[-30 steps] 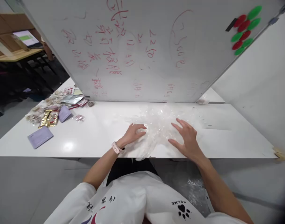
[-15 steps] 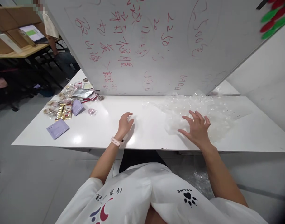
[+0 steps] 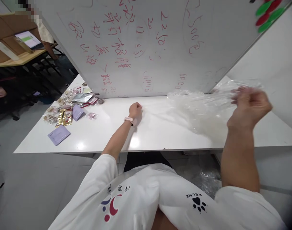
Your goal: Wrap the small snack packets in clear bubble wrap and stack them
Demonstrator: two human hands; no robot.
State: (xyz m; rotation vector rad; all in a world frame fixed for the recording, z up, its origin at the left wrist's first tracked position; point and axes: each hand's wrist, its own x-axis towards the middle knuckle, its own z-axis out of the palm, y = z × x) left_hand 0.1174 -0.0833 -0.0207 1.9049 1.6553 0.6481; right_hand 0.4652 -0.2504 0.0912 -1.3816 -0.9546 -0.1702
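Note:
My right hand is raised at the right side of the white table, fingers closed on crumpled clear plastic film. The film trails left from that hand along the foot of the whiteboard, its near part spread over the tabletop. My left hand, with a pale pink wristband, rests on the table left of the film. Its fingers are curled together, and whatever may be between them is hidden. Slight blur covers the right fingertips.
A whiteboard with red writing stands along the table's back. At the left lie several small packets, a gold packet and a purple sachet. More clear plastic lies below the table. A person is at the far left.
My right hand has closed on the film and pulled it up to the right. My left hand has moved slightly forward and right, its fingers now curled. The view has shifted a little.

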